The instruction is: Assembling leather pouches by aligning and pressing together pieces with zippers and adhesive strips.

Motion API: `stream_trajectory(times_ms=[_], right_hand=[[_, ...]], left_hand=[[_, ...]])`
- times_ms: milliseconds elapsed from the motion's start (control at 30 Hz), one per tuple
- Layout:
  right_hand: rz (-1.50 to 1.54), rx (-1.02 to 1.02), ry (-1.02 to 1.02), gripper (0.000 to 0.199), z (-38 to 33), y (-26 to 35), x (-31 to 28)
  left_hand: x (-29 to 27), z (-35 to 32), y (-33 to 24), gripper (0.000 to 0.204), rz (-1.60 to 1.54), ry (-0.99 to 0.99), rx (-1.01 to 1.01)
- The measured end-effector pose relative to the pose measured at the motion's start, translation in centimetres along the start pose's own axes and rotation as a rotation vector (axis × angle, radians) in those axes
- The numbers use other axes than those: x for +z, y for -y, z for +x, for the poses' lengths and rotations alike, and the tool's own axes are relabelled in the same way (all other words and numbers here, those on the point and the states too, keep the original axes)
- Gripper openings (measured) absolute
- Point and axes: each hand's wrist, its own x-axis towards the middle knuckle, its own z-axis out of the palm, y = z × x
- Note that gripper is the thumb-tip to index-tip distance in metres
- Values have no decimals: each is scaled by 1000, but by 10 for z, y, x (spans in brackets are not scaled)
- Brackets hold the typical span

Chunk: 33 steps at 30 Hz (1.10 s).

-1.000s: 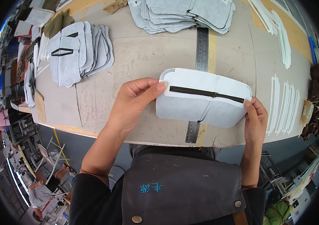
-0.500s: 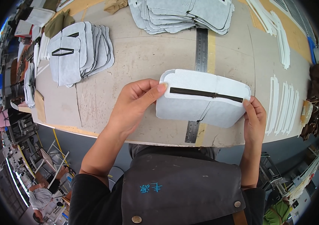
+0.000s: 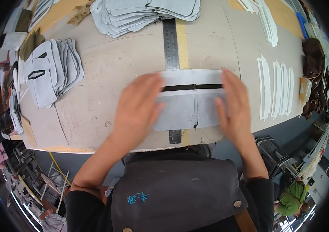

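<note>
A light grey fabric panel (image 3: pixel 176 106) lies on the board in front of me, its whiter band crossed by a long dark slot and its lower half by a dark centre seam. At its left edge is my left hand (image 3: pixel 138 102), fingers stretched out, slightly blurred, hiding that side. Over the right edge is my right hand (image 3: pixel 236 106), its fingers straight and the thumb apart. Neither hand grips the panel; whether they touch it is hard to tell. Beneath the panel runs a dark metal ruler (image 3: pixel 170 42), showing above and below it.
A stack of grey panels (image 3: pixel 133 17) lies at the far side, and another pile (image 3: pixel 62 69) at the left. White strip frames (image 3: pixel 282 89) lie at the right, beside a yellowish roll (image 3: pixel 305 89) and dark brown material (image 3: pixel 314 58). The table's front edge (image 3: pixel 91 149) curves before me.
My fingers have let go of the panel's ends. The panel, held tilted before, now lies flat over the ruler. The view has shifted, moving the surroundings leftward.
</note>
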Motion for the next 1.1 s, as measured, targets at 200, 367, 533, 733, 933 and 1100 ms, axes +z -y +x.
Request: stream_trajectory(times_ms=[200,367,533,733,933,1100], right_hand=[[-37,-138,394,73,1,7,8],[-81,-90,396,76,-12,-9,-2],[-57,-96,395,76,-12,-11,-3],[-49,-113,402,72,-12,-13,-3],[-101,-118,416,73,-15,-15,-4],[-104,-103,436,72,-16,-14,-4]], left_hand=[[21,8,-26,82,11,388,72],[-4,-9,-13,79,136,461,17],[-9,-24,-2,73,88,389,-14],[-14,-33,0,66,90,289,-32],[-12,-28,0,57,48,201,-24],[-14,-27,3,54,104,212,10]])
